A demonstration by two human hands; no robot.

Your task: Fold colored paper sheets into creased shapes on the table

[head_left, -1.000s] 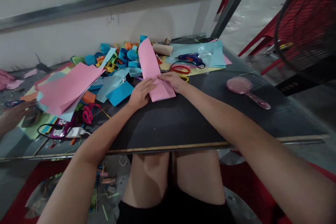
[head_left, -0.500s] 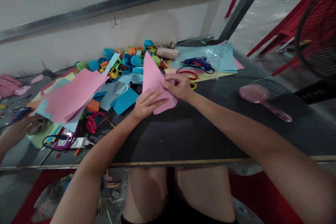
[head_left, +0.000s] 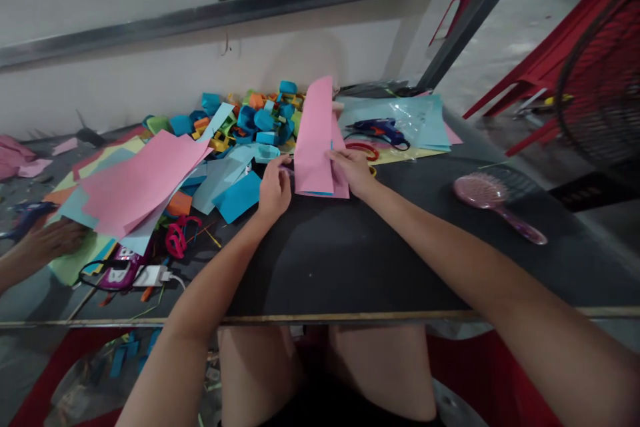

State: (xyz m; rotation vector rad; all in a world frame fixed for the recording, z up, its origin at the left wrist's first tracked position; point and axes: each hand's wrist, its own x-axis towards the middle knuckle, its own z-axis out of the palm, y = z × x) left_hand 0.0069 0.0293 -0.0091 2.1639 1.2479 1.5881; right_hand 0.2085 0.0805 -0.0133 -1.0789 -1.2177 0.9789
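A folded sheet of pink paper (head_left: 314,140) stands upright over the dark table, with a sliver of blue showing at its lower edge and along the fold. My right hand (head_left: 354,170) pinches the sheet at its right side between thumb and fingers. Just left of the paper is my left hand (head_left: 275,190), its fingers loosely bent and apart, close to the paper's left edge. Behind the paper and my right hand, red-handled scissors (head_left: 364,148) are partly hidden. A blue glue gun (head_left: 376,128) lies beyond my right hand.
Several folded colored paper pieces (head_left: 260,120) are heaped by the wall. Pink sheets (head_left: 145,180) lie on the left, with another person's hand (head_left: 57,238) beside them. A hairbrush (head_left: 483,193) lies right; a fan (head_left: 603,73) stands beyond.
The pink paper has gone from a pointed, slanted shape to an upright folded strip, moved slightly right. My left hand has come off its face to its left side.
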